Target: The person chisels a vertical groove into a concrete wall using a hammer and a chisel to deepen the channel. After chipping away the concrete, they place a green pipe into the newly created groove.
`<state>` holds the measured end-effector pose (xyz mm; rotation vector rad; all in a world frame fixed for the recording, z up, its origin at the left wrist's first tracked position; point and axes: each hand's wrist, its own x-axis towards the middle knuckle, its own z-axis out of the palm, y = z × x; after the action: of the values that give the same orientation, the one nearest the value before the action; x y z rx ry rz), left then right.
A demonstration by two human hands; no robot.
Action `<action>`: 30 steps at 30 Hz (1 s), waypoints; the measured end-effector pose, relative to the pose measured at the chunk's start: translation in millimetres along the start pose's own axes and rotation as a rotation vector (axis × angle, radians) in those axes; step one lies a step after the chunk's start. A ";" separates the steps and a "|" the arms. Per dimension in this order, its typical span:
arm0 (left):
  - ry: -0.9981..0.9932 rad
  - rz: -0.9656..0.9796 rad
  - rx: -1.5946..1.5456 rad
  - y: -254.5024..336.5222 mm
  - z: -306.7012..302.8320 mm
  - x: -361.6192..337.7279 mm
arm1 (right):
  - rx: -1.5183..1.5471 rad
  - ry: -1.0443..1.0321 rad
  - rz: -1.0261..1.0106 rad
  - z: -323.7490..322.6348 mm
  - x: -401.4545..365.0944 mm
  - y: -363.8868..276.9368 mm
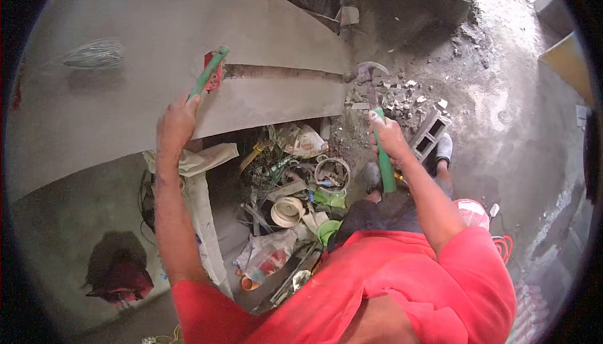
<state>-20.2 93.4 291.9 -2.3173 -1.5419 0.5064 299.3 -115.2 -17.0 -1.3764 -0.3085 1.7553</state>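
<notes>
My left hand (176,124) is closed around a thick green bar-like tool (208,72), which slants up across a red box (215,80) set in the grey plastered wall. A long narrow groove (282,72) runs through the plaster from that box. In my right hand (391,138) is a claw hammer (384,162), gripped by its green handle. The metal head points away from me, over the rubble near the foot of the wall. A gap separates the hammer from the green tool.
Broken rubble (402,96) and a hollow concrete block (429,133) lie by my feet. Below the wall ledge is a heap of bags, scraps and a cream-coloured container (287,211). A bucket (472,213) stands at my right. Loose wires (95,54) stick out of the wall.
</notes>
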 end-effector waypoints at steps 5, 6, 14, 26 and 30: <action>0.103 0.068 0.048 27.8 25.1 -28.2 | -0.050 -0.020 -0.030 7.2 -21.5 -10.6; 0.109 0.051 0.048 31.8 33.3 -35.4 | -0.034 -0.020 -0.060 9.3 -26.6 -12.3; 0.341 -0.023 -0.043 47.7 57.9 -60.2 | -0.029 -0.027 -0.191 21.1 -43.5 -43.8; 0.304 -0.198 -0.207 73.8 62.1 -57.4 | -0.268 0.001 -0.932 147.8 3.7 -51.6; 0.289 -0.239 -0.205 80.9 64.3 -48.8 | -0.544 -0.039 -0.658 168.0 24.7 -66.9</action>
<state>-0.8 22.0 204.8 -2.1849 -1.7569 -0.0469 181.9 -6.2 70.5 -1.3800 -1.1828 1.1796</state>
